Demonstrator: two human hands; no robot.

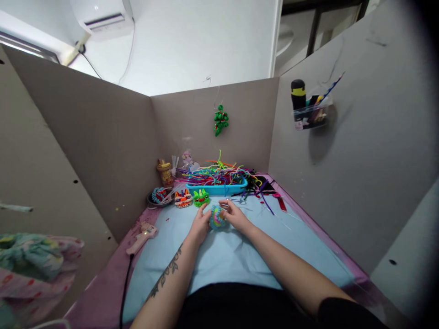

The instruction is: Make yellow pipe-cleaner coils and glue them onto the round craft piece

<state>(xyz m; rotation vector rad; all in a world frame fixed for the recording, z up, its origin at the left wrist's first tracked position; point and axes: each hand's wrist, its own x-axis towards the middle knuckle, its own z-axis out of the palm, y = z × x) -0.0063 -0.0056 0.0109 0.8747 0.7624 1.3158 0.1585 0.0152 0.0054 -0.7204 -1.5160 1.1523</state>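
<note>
Between my two hands, low over the blue cloth, is a light blue pipe-cleaner figure with yellow and pink parts. My left hand grips its left side, fingers closed against it. On the other side, my right hand pinches the figure's right edge between thumb and fingers. Just beyond my hands sit a green pipe-cleaner figure and an orange and white one. A pair of metal scissors or pliers lies behind my right hand; its exact kind is too small to tell.
A blue tray heaped with coloured pipe cleaners stands at the back. A dark bowl holds more pieces. At left lies a corded glue gun. Grey partitions enclose the table; a clear bin hangs on the right one.
</note>
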